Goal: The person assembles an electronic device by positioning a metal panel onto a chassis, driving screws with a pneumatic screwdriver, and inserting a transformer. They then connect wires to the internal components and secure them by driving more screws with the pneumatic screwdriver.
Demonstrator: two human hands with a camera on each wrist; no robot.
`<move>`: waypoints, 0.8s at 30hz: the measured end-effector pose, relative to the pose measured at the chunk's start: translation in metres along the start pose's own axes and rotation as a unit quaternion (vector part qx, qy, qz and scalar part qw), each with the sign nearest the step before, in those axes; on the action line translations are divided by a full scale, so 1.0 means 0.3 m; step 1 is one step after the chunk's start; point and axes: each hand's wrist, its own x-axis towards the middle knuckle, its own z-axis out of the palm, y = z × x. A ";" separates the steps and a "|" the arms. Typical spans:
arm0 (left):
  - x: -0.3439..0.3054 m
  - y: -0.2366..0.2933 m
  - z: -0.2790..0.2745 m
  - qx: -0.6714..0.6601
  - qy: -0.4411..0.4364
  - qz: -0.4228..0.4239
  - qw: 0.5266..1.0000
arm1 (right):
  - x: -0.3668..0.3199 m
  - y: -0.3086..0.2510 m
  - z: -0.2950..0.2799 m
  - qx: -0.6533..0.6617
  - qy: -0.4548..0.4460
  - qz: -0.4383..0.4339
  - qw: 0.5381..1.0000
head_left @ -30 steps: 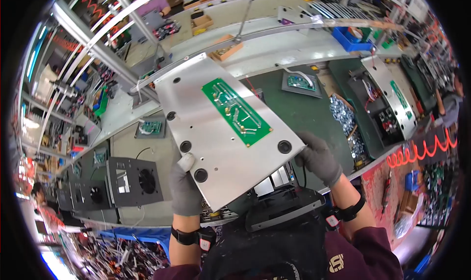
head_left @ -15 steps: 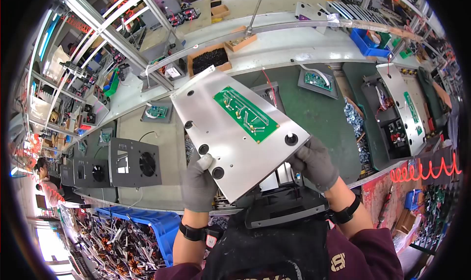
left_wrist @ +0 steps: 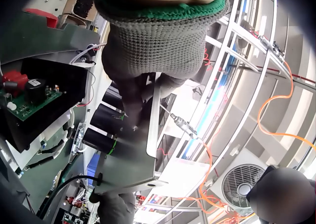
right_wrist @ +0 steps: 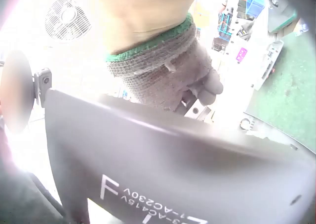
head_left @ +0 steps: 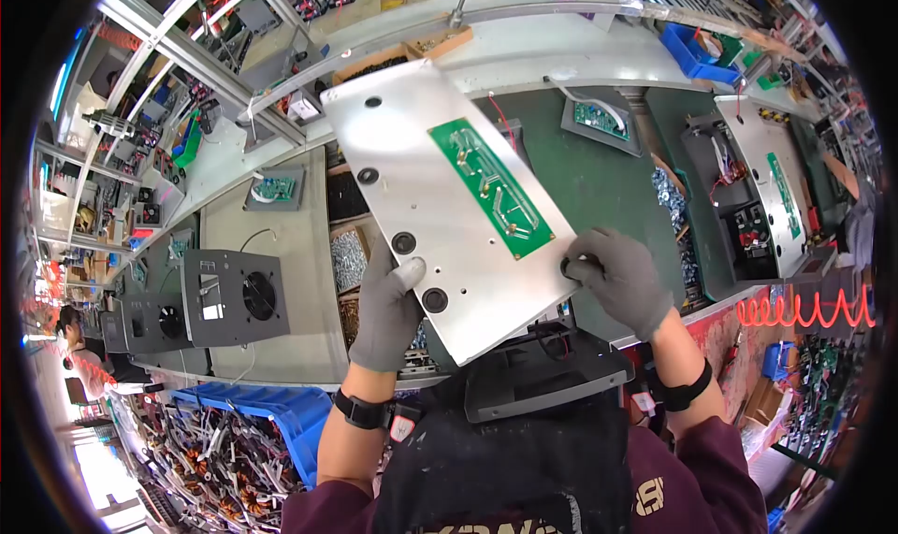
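A silver metal plate (head_left: 421,188) with a green circuit board (head_left: 493,190) on its face is held up, tilted, in the head view. My left hand (head_left: 388,314) grips its lower left edge, thumb on the face beside black rings. At the right corner, my right hand (head_left: 622,281) has its fingers curled over a dark round part (head_left: 567,267), partly hidden. Black cylinders (left_wrist: 101,140) sit under the plate (left_wrist: 129,167) in the left wrist view. My right hand (right_wrist: 168,80) is partly behind a grey lettered panel (right_wrist: 148,155) in the right wrist view.
Black housings with fans (head_left: 234,297) stand on the left bench. Small board units lie at left (head_left: 273,188) and right (head_left: 599,118). An assembly (head_left: 762,188) sits far right, a screw tray (head_left: 349,258) behind my left hand, and a blue bin (head_left: 304,431) lower left.
The plate has risen in the head view and turned a little more upright. My right fingers have shifted from the corner's edge and underside onto the round part by the corner.
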 end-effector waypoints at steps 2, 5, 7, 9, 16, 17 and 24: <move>0.018 -0.007 -0.011 0.002 -0.032 -0.017 0.999 | -0.040 0.057 -0.001 0.074 0.127 0.039 0.988; 0.031 -0.047 -0.043 0.006 -0.046 -0.035 0.998 | -0.097 0.203 -0.041 0.028 0.240 0.103 0.965; 0.033 -0.075 -0.037 -0.004 -0.064 -0.037 0.997 | -0.163 0.339 0.014 0.093 0.240 0.144 0.955; 0.025 -0.118 -0.040 -0.014 -0.071 -0.053 0.996 | -0.247 0.441 0.101 0.106 0.218 0.191 0.951; 0.001 -0.216 -0.010 -0.036 -0.057 -0.096 0.993 | -0.359 0.615 0.252 0.178 -0.074 0.400 0.896; 0.004 -0.221 -0.020 0.006 -0.068 -0.099 0.993 | -0.347 0.628 0.246 0.154 -0.084 0.412 0.894; -0.007 -0.170 -0.039 -0.019 -0.076 -0.108 0.991 | -0.246 0.357 -0.057 -0.140 0.281 0.073 0.946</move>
